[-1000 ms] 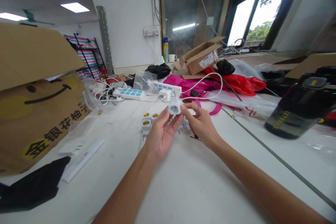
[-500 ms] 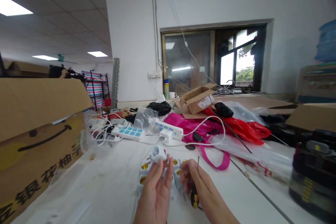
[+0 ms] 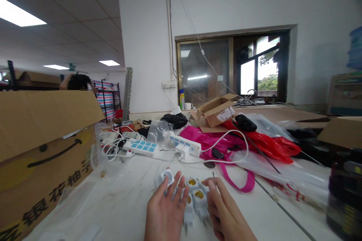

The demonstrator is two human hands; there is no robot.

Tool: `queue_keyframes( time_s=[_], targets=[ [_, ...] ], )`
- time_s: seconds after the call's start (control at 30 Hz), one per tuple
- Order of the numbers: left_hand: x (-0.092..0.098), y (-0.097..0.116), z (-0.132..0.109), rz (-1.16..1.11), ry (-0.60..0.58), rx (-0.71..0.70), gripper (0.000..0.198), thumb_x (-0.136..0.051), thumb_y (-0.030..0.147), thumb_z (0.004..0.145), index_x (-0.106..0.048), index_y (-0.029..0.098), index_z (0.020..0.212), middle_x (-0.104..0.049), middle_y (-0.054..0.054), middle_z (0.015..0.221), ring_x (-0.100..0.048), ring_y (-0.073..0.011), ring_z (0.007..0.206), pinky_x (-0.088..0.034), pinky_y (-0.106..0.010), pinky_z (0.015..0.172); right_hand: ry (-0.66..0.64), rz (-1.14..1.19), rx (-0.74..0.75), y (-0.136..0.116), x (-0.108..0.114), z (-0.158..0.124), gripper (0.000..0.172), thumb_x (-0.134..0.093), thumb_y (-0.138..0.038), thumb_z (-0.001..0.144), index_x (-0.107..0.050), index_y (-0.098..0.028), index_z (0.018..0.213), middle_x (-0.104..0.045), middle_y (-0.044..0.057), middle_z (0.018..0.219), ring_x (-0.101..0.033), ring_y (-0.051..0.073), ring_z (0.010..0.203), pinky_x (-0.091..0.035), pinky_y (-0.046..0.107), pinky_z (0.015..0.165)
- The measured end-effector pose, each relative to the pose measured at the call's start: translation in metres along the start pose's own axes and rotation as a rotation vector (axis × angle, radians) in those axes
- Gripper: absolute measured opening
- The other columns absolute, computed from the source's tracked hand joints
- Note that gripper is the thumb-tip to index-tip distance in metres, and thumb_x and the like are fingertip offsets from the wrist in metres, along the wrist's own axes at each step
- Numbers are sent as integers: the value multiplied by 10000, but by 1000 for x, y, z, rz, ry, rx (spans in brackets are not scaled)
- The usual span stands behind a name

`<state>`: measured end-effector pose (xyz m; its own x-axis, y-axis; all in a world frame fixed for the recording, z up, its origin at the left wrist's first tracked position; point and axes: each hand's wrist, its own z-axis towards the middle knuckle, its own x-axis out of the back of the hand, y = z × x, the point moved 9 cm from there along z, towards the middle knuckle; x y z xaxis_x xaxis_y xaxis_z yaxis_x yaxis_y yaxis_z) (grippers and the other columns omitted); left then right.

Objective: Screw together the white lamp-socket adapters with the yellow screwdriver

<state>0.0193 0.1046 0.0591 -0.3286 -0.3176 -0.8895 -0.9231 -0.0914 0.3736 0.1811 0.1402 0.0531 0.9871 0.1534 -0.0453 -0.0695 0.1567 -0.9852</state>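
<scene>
My left hand [image 3: 168, 209] lies palm up over the white table with its fingers spread. Just past its thumb tip is a white plug-in socket adapter [image 3: 167, 176]; I cannot tell whether the thumb touches it. My right hand [image 3: 226, 207] is closed around a screwdriver, whose thin metal shaft [image 3: 213, 177] points up past the fingers; the handle is hidden in the hand. Between and beyond both hands stand several white lamp-holder adapters [image 3: 201, 207] with brass-coloured threaded insides and metal pins, partly covered by my fingers.
Power strips [image 3: 141, 147] and white cables lie behind the adapters. A pink bag [image 3: 249, 182], a red plastic bag [image 3: 271, 145] and a small open carton [image 3: 216, 113] are farther back. A large cardboard box [image 3: 51, 173] stands left, a dark jug [image 3: 343, 196] right. A person [image 3: 79, 82] is beyond the box.
My left hand has opened and turned palm up, and the socket adapter is now lower, by the thumb. My right hand has moved slightly right, still around the screwdriver. The view has shifted a little.
</scene>
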Motion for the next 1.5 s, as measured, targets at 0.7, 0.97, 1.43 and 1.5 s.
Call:
queue_keyframes(
  time_s=[0.7, 0.97, 1.43, 1.5],
  targets=[
    [-21, 34, -9, 122, -186, -177, 202, -601, 130, 1074, -782, 93, 1157, -796, -172, 1072, -787, -258, 912, -694, -351, 721, -70, -464, 667, -69, -3, -32, 234, -483, -382, 1196, -621, -274, 1351, -748, 61, 1161, -767, 187, 1063, -610, 259, 930],
    [-21, 53, -16, 82, -234, -192, 335, -600, 52, 990, -848, 121, 1204, -761, -221, 1448, -802, -224, 983, -708, -305, 799, -59, -544, 873, -79, -14, -52, 308, -542, -192, 1129, -614, -323, 1398, -732, 34, 1154, -751, 172, 1032, -603, 255, 925],
    [-21, 64, -10, 280, -219, -338, 496, -669, 119, 1046, -715, 231, 1528, -787, -146, 1400, -789, -143, 979, -684, -205, 818, -204, -561, 841, -70, -25, -51, 382, -556, -157, 1103, -689, -326, 1419, -721, 78, 1137, -734, 221, 978, -599, 348, 846],
    [-22, 57, -7, 242, -192, -292, 405, -589, 158, 1120, -724, 213, 1498, -795, -158, 1357, -804, -162, 990, -702, -235, 809, -230, -572, 840, -69, -29, -53, 399, -551, -161, 1119, -687, -336, 1450, -722, 77, 1128, -722, 217, 954, -595, 344, 830]
  ],
)
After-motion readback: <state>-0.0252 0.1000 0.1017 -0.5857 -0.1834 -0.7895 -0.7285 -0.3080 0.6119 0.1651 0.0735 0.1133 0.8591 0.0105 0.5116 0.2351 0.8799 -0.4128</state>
